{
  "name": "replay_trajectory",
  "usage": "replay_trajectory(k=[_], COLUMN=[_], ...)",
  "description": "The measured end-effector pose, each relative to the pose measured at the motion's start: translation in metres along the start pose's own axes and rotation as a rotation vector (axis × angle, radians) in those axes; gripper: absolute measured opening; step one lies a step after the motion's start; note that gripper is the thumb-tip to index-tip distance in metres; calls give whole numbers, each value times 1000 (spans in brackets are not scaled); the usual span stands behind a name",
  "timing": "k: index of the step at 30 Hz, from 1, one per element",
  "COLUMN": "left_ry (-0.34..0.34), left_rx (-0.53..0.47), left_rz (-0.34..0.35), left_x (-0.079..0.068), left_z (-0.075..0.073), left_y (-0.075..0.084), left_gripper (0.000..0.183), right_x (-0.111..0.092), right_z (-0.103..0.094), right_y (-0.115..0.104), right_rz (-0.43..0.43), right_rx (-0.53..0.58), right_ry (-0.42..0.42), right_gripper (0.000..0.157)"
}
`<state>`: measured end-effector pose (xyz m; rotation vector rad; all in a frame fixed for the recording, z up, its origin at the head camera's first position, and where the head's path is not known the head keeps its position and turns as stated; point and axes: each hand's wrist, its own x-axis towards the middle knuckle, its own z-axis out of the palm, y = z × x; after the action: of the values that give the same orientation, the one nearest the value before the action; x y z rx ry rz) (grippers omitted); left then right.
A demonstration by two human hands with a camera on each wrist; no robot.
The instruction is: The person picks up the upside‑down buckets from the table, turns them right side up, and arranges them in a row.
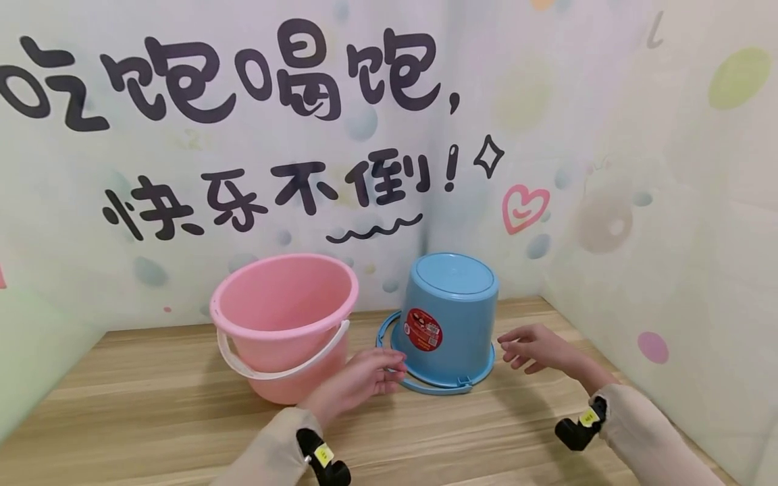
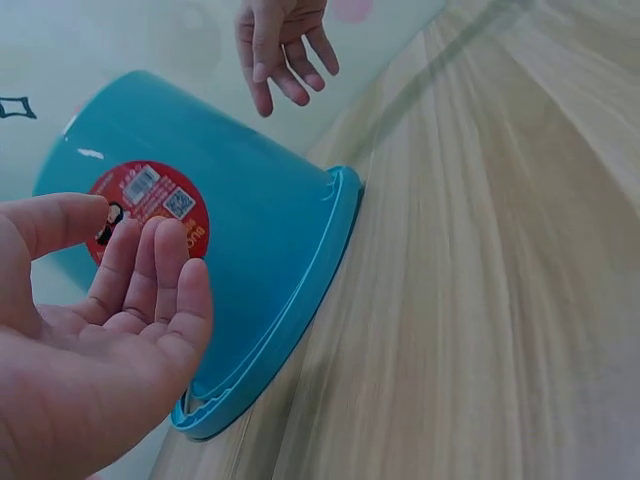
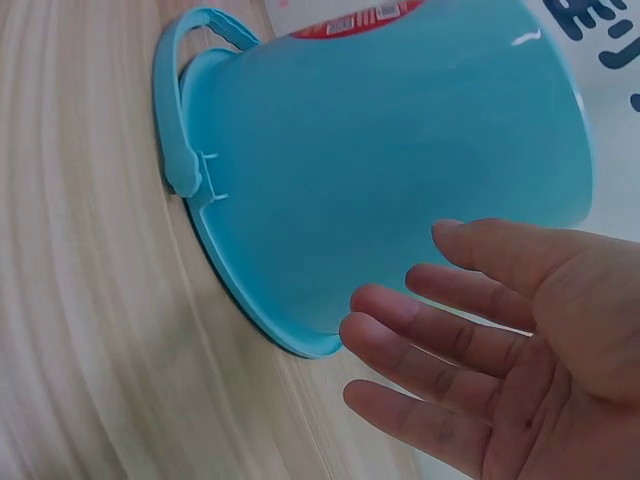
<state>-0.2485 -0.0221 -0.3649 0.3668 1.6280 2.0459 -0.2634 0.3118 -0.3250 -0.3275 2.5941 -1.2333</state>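
Fingers (image 3: 450,332) near blue bucket (image 1: 463,331); upturned base (image 1: 456,273): head view only.

Downward head view, wrists close, blue bucket (image 1: 458,324) shared

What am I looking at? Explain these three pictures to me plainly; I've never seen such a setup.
No machine here: a person's left hand and right hand are bare. The wide picture looks forward and down from the head; the two closer ones come from the left and right wrists. On the wooden table, a pink bucket stands upright, and a blue bucket with a red sticker rests upside down. Both hands are near the blue bucket, holding nothing.
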Motion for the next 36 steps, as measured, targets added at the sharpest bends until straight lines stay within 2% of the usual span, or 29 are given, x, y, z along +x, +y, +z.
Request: replay_trajectory(k=[6, 15, 19, 23, 25, 30, 32, 36], left_ry=[116, 203, 230, 256, 260, 192, 165, 119], left_rx=[62, 150, 243, 390, 457, 620, 664, 711], left_rz=[-6, -1, 5, -2, -2, 85, 112, 116], left_x=[19, 38, 46, 54, 58, 61, 60, 60], left_z=[-2, -6, -7, -9, -11, -15, -14, -9], left_y=[-3, -6, -7, -7, -8, -11, -11, -9], left_gripper=[36, 34, 32, 28, 25, 21, 18, 17], right_x=[18, 38, 43, 48, 51, 57, 59, 61], right_z=[-3, -9, -11, -13, -14, -16, -17, -18], right_y=[0, 1, 6, 14, 17, 24, 27, 33], right_rz=[44, 119, 146, 162, 172, 197, 207, 225], right_rx=[-26, -89, -65, -35, -17, 4, -6, -38], right_ry=[5, -14, -14, -19, -19, -10, -7, -15], right_gripper=[41, 36, 36, 37, 37, 36, 36, 37])
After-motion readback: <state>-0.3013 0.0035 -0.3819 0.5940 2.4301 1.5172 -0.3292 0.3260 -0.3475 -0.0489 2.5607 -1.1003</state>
